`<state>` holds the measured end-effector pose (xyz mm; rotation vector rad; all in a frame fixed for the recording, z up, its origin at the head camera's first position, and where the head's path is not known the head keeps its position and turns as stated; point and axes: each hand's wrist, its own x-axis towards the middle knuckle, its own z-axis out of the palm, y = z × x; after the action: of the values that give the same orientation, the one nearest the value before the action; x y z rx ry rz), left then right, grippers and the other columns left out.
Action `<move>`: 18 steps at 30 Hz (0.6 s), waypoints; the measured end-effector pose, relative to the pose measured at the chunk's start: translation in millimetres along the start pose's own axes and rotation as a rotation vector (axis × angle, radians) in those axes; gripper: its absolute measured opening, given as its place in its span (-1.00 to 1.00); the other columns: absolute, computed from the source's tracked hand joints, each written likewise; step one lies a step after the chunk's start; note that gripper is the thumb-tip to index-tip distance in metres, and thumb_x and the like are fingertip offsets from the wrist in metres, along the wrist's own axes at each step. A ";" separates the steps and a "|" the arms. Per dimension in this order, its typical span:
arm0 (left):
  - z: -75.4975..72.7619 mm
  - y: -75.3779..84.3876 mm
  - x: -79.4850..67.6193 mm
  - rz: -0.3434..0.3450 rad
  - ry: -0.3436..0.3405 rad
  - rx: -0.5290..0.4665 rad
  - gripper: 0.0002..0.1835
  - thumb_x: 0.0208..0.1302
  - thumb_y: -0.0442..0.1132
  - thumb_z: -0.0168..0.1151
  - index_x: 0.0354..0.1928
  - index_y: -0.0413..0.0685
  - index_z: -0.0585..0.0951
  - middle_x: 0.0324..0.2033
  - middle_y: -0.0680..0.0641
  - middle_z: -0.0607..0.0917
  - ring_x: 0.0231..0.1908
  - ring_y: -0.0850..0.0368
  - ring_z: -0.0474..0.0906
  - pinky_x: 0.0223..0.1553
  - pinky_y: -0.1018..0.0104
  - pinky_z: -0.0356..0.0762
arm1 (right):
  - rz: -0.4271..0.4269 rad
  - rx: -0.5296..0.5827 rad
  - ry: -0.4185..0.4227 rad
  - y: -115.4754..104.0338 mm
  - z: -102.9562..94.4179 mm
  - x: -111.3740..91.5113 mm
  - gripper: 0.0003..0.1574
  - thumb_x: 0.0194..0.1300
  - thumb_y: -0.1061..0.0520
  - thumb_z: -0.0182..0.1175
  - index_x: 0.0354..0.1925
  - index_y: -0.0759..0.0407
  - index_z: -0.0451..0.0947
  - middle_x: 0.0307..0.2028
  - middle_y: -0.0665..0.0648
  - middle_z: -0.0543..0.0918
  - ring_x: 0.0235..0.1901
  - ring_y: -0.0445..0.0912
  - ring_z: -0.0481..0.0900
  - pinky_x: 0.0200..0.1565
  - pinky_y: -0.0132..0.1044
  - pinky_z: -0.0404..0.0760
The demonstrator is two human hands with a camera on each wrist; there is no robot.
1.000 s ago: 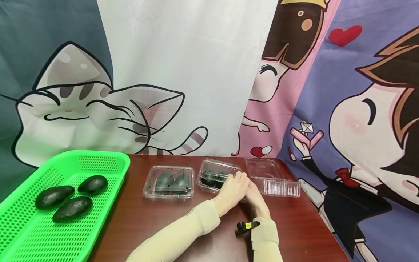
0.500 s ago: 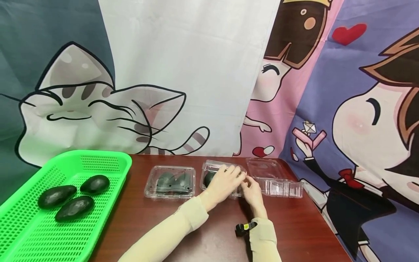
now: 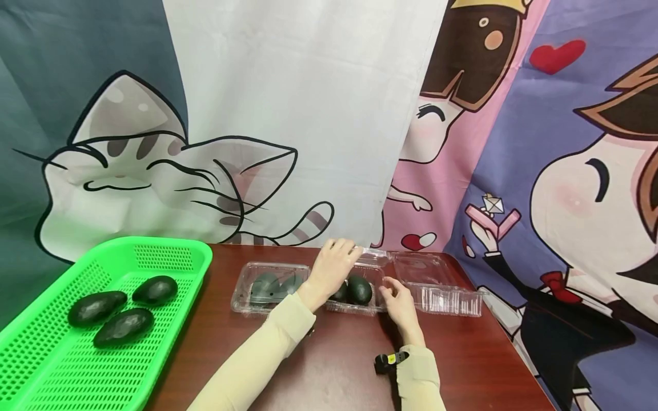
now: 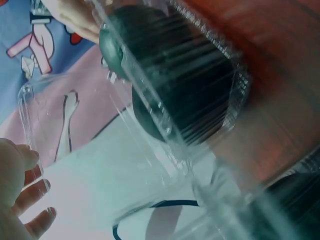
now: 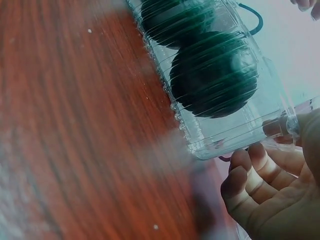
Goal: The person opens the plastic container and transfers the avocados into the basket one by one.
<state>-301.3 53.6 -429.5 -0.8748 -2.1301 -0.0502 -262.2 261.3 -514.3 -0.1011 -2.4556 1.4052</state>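
Observation:
A clear plastic clamshell container (image 3: 354, 310) stands open on the table with two dark avocados (image 3: 359, 290) inside. Its lid (image 4: 100, 155) is swung up and back. My left hand (image 3: 331, 265) pinches the lid's edge, thumb on one face and fingers on the other, and partly covers the container in the head view. At the container's right end, my right hand (image 3: 400, 302) grips the corner of the rim, as the right wrist view shows, with the other fingers curled below.
Left of the container, a closed clamshell (image 3: 241, 291) holds dark avocados. An open clamshell (image 3: 447, 299) lies to the right. A green perforated basket (image 3: 190, 285) with several avocados (image 3: 123, 328) stands at the left. A patterned cloth (image 3: 308, 114) hangs behind the table.
The container's lid has gone from down over the avocados to raised. My left hand has moved up and left with it, while my right hand stays by the container's right end.

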 end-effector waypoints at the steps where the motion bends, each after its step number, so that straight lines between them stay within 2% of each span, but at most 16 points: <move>1: 1.1 -2.5 1.4 -0.011 0.003 -0.007 -0.78 0.21 -0.29 0.25 -0.09 0.07 0.61 -0.17 0.00 0.62 -0.10 0.07 0.52 -0.13 0.21 0.41 | 0.001 0.000 0.000 0.6 -0.1 -0.1 -0.62 0.32 0.26 0.21 0.09 0.36 0.55 -0.53 0.11 0.53 -0.59 -0.15 0.42 -0.46 -0.33 0.39; 7: 6.9 -20.3 8.2 -0.113 -0.002 -0.040 -0.68 0.16 -0.35 0.30 -0.03 0.10 0.63 -0.13 0.03 0.65 -0.05 0.07 0.52 -0.09 0.15 0.42 | 0.007 0.015 -0.017 2.8 2.9 0.9 -0.65 0.34 0.24 0.21 0.07 0.32 0.55 -0.54 0.07 0.50 -0.63 -0.19 0.39 -0.53 -0.35 0.38; 10: 10.8 -27.2 12.0 -0.143 -0.013 -0.042 -0.61 0.13 -0.40 0.33 0.00 0.10 0.63 -0.12 0.02 0.65 -0.04 0.07 0.53 -0.09 0.12 0.41 | 0.008 0.030 -0.028 3.0 4.9 1.4 -0.64 0.35 0.23 0.21 0.09 0.31 0.55 -0.55 0.06 0.47 -0.67 -0.22 0.37 -0.58 -0.35 0.37; 15: 20.8 -32.7 24.3 -0.171 -0.076 -0.058 -0.57 0.13 -0.33 0.36 0.07 0.09 0.59 -0.07 0.00 0.63 -0.01 0.04 0.52 -0.07 0.08 0.39 | 0.024 0.040 -0.019 3.1 4.2 0.0 -0.63 0.35 0.22 0.20 0.09 0.33 0.54 -0.55 0.10 0.48 -0.68 -0.21 0.38 -0.60 -0.35 0.37; 18: 27.1 -34.1 34.8 -0.193 -0.136 -0.067 -0.62 0.24 -0.27 0.29 0.11 0.07 0.56 -0.06 -0.02 0.62 0.01 0.01 0.50 -0.05 0.05 0.37 | 0.031 0.040 -0.013 4.8 1.7 -0.6 -0.64 0.36 0.21 0.19 0.08 0.33 0.55 -0.53 0.14 0.50 -0.63 -0.17 0.42 -0.56 -0.33 0.40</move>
<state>-355.0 56.2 -414.7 -0.7252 -2.3471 -0.1660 -262.6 262.2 -519.3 -0.1220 -2.4449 1.4723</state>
